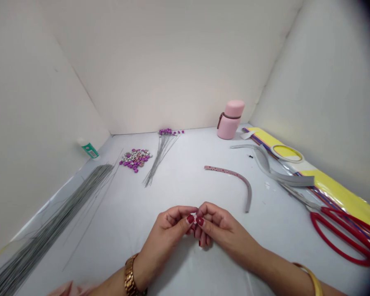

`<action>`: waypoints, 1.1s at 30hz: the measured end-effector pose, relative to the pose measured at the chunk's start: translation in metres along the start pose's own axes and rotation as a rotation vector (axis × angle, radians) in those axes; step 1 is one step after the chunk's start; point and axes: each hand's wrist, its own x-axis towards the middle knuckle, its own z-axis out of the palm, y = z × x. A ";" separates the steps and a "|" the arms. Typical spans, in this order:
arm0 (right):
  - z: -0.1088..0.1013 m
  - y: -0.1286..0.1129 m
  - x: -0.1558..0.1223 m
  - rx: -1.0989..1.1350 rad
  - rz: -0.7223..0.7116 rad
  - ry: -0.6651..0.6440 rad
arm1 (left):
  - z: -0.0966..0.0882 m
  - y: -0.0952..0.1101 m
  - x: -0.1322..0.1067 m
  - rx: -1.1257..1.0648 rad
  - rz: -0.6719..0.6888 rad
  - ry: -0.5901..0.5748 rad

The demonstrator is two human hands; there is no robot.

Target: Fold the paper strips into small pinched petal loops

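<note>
Close together at the front middle of the table, my left hand (172,230) and my right hand (217,226) pinch one small whitish piece (195,218) between thumbs and fingertips. Most of the piece is hidden by the fingers, so its kind cannot be made out. Beyond my hands lies a curved pinkish-grey strip (231,174) with small dark marks. Farther off to the left is a pile of purple, silver and pinkish beads (136,159). Beside it rests a bunch of thin wires (158,158) with purple tips.
A thick bundle of grey wires (58,218) lies at left, near a green-and-white tube (90,150). A pink flask (230,121) stands at the back. On the right are red-handled scissors (342,234), a grey strip (296,180), a tape roll (276,153) and yellow packaging (336,193).
</note>
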 end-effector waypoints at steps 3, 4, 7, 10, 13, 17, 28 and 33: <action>0.000 0.002 0.000 -0.034 -0.032 -0.004 | 0.001 -0.002 0.001 -0.022 -0.025 0.017; 0.001 0.003 0.000 -0.068 -0.062 -0.002 | 0.001 -0.002 0.001 -0.017 -0.028 0.016; 0.001 0.003 -0.001 -0.191 -0.138 0.010 | 0.003 -0.001 0.000 -0.008 -0.038 0.026; 0.001 0.002 -0.002 -0.205 -0.138 0.014 | 0.004 -0.002 0.000 -0.006 -0.039 0.041; 0.002 0.001 -0.001 -0.128 -0.112 0.003 | 0.005 -0.003 0.000 -0.011 -0.033 0.056; 0.004 0.001 -0.001 -0.047 -0.080 0.020 | 0.007 -0.005 -0.001 -0.050 -0.030 0.033; 0.004 -0.002 0.000 0.018 -0.081 0.037 | 0.006 -0.008 -0.001 -0.183 -0.087 0.037; 0.000 0.002 -0.002 -0.082 -0.123 0.051 | 0.006 -0.006 -0.001 -0.182 -0.074 0.117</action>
